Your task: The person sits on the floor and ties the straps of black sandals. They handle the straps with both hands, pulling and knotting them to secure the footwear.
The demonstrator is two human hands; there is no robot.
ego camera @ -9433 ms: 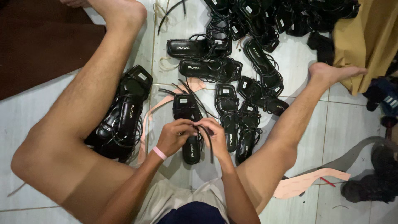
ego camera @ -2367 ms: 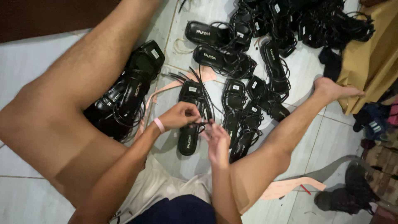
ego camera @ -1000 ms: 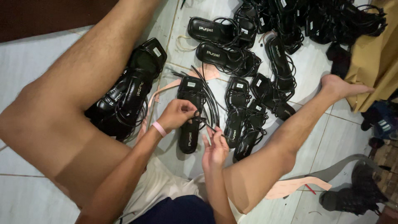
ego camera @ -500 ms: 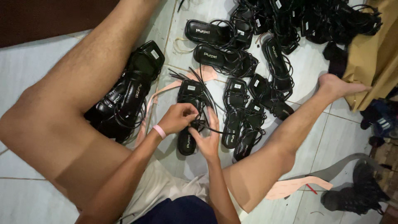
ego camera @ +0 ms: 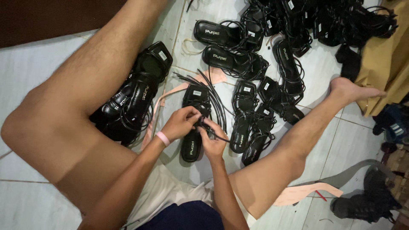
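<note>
Compared with the frame half a second earlier, both hands have closed in over the middle of the black strappy sandal [ego camera: 194, 123], and the right hand has come up from beside it to meet the left.

The sandal lies flat on the floor between the person's spread legs, toe end away from the body. Its loose black straps [ego camera: 215, 100] fan out toward the upper right. The left hand [ego camera: 181, 123], with a pink wristband [ego camera: 162, 138], is closed in a pinch on a strap at the sandal's mid-section. The right hand [ego camera: 213, 138] is likewise closed, fingertips gripping the same strap bundle just beside the left.

Risk assessment, as a judgement:
- The thin straps could slip from the pinch, since both grips are fingertip-only.
- The fanned straps could tangle with each other, or snag on the neighbouring sandals [ego camera: 251, 123] lying just to the right.
- The sandal is unrestrained; a pull on the straps could drag it along the smooth floor.

A stack of finished sandals [ego camera: 138, 98] rests against the left leg. More black sandals [ego camera: 298, 30] are heaped further out. Pink sheet offcuts [ego camera: 304, 194] lie near the right leg and beneath the worked sandal.

The surface is a pale tiled floor [ego camera: 38, 72] with visible grout lines. Tan fabric [ego camera: 383, 64] lies at the right edge, and a dark wall or panel occupies the upper left.
</note>
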